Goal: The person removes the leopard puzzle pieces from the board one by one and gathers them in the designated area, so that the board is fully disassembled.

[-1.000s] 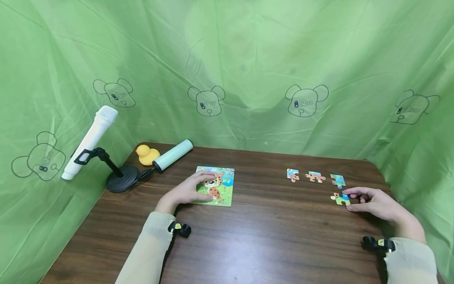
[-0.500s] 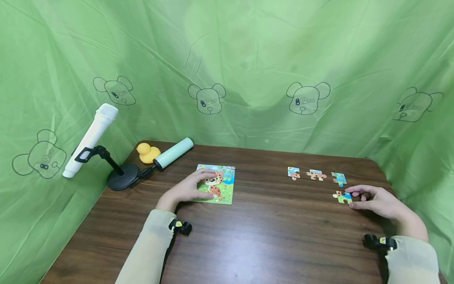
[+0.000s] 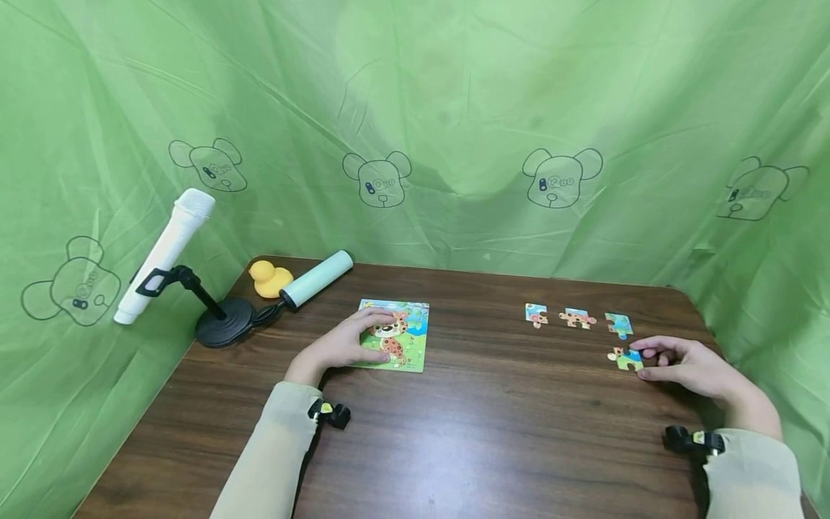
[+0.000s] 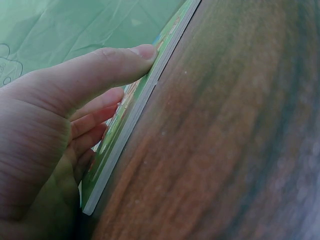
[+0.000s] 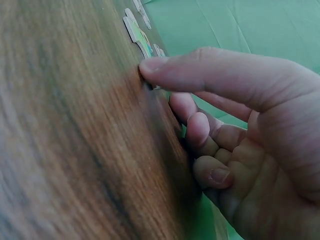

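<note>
In the head view, my left hand [image 3: 342, 349] rests on a square jigsaw puzzle [image 3: 415, 346] with a spotted cartoon animal on it. Its fingers and thumb lie loosely over the left part of the picture and hide some of it. Seen from the left wrist, the thumb [image 4: 142, 55] presses on the puzzle's near edge [image 4: 117, 145]. My right hand [image 3: 697, 369] has thumb and index finger at the right edge of a blue and green puzzle piece [image 3: 627, 358] lying flat on the table. Its other fingers [image 5: 197, 131] are curled in, holding nothing.
Beyond that piece lie three more loose puzzle pieces: a left one [image 3: 536, 315], a middle one [image 3: 577, 318] and a right one [image 3: 619, 325]. At the back left are a yellow rubber duck [image 3: 271, 280], a pale teal cylinder [image 3: 319, 279] and a white microphone [image 3: 165, 256] on a black stand [image 3: 225, 324].
The head view has tilted slightly, so everything sits a little higher. Both hands keep their places at the puzzle and the piece.
</note>
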The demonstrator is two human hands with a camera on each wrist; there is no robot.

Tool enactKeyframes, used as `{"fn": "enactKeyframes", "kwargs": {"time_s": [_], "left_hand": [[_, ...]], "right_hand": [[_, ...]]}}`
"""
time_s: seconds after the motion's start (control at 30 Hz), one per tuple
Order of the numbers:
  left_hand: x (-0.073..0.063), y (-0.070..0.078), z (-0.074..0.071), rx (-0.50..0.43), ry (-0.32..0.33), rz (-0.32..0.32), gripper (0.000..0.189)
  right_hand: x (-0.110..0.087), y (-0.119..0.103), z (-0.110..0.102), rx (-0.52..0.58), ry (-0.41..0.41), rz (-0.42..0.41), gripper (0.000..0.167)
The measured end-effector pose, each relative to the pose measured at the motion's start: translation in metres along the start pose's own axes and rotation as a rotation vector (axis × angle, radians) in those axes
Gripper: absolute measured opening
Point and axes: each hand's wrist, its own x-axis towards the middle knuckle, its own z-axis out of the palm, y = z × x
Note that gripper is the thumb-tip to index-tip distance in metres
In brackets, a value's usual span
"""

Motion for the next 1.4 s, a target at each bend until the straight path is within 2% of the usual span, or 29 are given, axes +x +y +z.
{"fn": "enactKeyframes", "kwargs": {"time_s": [0.27,0.43,0.77,0.93,1.17,1.27,1.4], "left_hand": [[0.001,0.0,0.0,-0.004,-0.001,-0.002,0.079],[0.0,0.0,0.0,-0.014,0.0,-0.017,0.08],[0.0,0.003,0.0,-0.002,0.025,-0.049,0.089],[0.0,0.005,-0.001,0.039,0.063,-0.075,0.087],[-0.002,0.008,-0.001,0.073,0.139,-0.022,0.084],[-0.002,0.01,-0.002,0.093,0.148,-0.026,0.084],[-0.003,0.012,-0.003,0.095,0.136,-0.071,0.084]], "right_hand": [[-0.001,-0.006,-0.002,0.004,-0.004,0.07,0.051],[0.001,-0.014,-0.003,-0.018,0.024,0.074,0.05],[0.012,-0.059,0.006,-0.061,0.074,-0.047,0.047],[0.019,-0.081,0.015,-0.086,0.053,-0.106,0.044],[0.025,-0.11,0.032,-0.073,-0.001,-0.17,0.038],[0.027,-0.113,0.037,-0.102,-0.016,-0.184,0.036],[0.03,-0.116,0.043,-0.119,-0.035,-0.204,0.033]]}}
